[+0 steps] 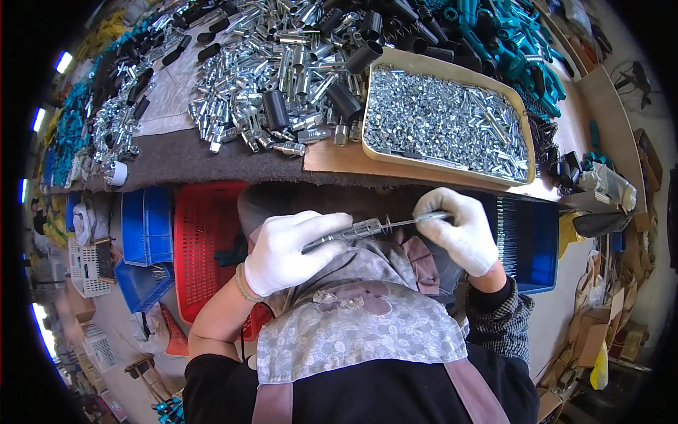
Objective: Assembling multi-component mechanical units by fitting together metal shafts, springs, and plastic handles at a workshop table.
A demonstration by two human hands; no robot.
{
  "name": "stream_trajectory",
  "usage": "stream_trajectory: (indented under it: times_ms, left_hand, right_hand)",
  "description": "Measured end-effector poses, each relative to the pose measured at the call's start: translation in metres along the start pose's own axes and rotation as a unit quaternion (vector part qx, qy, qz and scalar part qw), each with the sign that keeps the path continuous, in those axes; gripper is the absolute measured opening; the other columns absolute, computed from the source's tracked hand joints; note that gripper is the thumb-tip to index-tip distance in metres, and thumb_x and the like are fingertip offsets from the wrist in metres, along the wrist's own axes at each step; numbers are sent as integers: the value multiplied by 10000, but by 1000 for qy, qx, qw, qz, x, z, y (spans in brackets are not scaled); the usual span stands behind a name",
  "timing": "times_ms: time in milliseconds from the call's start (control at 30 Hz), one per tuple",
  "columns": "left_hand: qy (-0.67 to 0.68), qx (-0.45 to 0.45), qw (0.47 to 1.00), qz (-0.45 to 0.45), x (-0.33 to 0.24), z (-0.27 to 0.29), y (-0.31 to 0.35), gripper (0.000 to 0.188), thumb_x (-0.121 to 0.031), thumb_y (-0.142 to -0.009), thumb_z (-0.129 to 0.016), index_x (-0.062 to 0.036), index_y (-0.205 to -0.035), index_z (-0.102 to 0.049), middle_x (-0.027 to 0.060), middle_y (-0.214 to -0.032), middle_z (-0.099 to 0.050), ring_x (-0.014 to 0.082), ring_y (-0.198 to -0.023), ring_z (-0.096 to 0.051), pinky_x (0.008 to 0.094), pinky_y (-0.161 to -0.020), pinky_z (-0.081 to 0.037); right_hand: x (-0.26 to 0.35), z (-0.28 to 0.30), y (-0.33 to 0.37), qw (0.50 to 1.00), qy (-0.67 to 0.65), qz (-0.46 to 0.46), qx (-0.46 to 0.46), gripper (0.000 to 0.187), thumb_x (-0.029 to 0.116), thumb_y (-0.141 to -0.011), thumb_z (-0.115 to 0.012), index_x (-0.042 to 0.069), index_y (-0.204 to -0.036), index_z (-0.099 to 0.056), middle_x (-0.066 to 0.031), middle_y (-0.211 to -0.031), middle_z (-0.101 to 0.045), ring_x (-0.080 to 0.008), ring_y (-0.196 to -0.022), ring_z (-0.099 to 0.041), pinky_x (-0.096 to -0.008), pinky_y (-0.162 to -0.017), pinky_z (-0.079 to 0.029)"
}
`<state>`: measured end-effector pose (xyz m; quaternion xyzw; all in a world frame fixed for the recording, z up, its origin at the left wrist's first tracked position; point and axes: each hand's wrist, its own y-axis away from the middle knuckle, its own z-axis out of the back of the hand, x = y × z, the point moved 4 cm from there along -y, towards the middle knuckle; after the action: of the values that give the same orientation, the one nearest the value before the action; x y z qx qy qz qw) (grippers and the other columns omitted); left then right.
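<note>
Between the white-gloved left grip (293, 251) and white-gloved right grip (462, 233) is a silver cylindrical metal part (364, 228); the left curls around it, the right pinches its thin metal rod (404, 222). Ahead of the right grip, on the wooden desk (332, 159), a cream rectangular tray (452, 167) brims with small silver metal pieces (431, 113). A red perforated plastic basket (201, 247) stands left of the left grip; a blue plastic bin (540, 247), contents unclear, right of the right.
</note>
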<state>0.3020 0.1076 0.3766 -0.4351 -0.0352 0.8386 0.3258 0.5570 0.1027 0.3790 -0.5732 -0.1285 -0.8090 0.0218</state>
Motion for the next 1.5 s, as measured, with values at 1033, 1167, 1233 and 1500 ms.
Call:
stream_trajectory:
  times_ms: [1033, 1167, 1233, 1500]
  left_hand:
    - [43, -26, 998, 24, 9, -15, -7, 284, -101, -775, -792, -31, -1037, -710, 121, -834, -685, 265, -696, -681, 333, -624, -538]
    - [7, -21, 999, -25, 6, -14, -9, 275, -71, -768, -783, -21, -1029, -711, 124, -837, -687, 268, -681, -676, 331, -617, -537]
    - [20, -16, 999, -28, 7, -14, -14, 271, -70, -767, -784, -22, -1024, -714, 121, -825, -682, 270, -671, -669, 335, -609, -529]
    - [27, -9, 999, 16, 9, -10, -11, 283, -69, -749, -787, -32, -1019, -712, 138, -819, -688, 283, -688, -687, 332, -620, -528]
  right_hand:
    - [-32, -51, 16, 989, -144, 25, 31, 471, -6, -912, -528, -68, -1378, -497, -167, -1242, -628, -208, -1143, -609, -330, -1006, -468]
    - [-33, -46, 16, 972, -220, -44, 66, 452, 20, -936, -586, -58, -1374, -506, -155, -1233, -635, -191, -1125, -626, -324, -995, -491]
    - [-29, -40, 15, 971, -221, -32, 85, 460, 33, -944, -586, -63, -1384, -495, -158, -1230, -643, -190, -1134, -621, -330, -1001, -489]
    - [25, 96, -33, 964, 157, 166, -139, 254, 121, -902, -626, 24, -1123, -703, -125, -984, -724, -206, -919, -693, -323, -846, -530]
